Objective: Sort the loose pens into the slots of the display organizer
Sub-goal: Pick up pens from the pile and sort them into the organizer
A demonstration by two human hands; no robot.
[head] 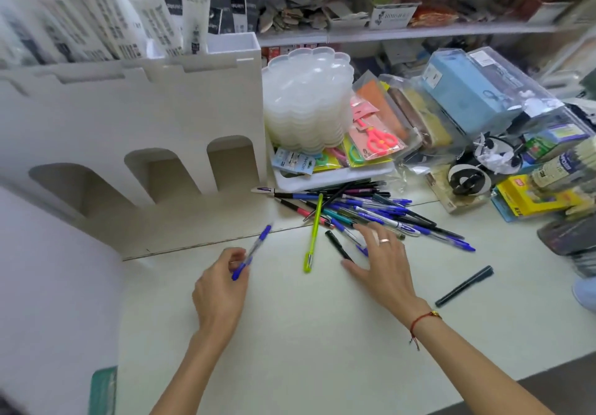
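A white display organizer stands at the left with three arched slots along its front. My left hand pinches a blue pen just in front of it, the pen pointing up and right. A pile of loose pens, mostly blue, lies on the table at centre right. My right hand hovers flat with fingers spread over the pile's near edge, above a black pen. A lime-green pen lies left of that hand. A dark pen lies apart at the right.
A stack of translucent scalloped lids and packets of scissors sit on a white tray behind the pile. Boxed stationery crowds the right side. Shelves run along the back. A green mat corner shows at bottom left.
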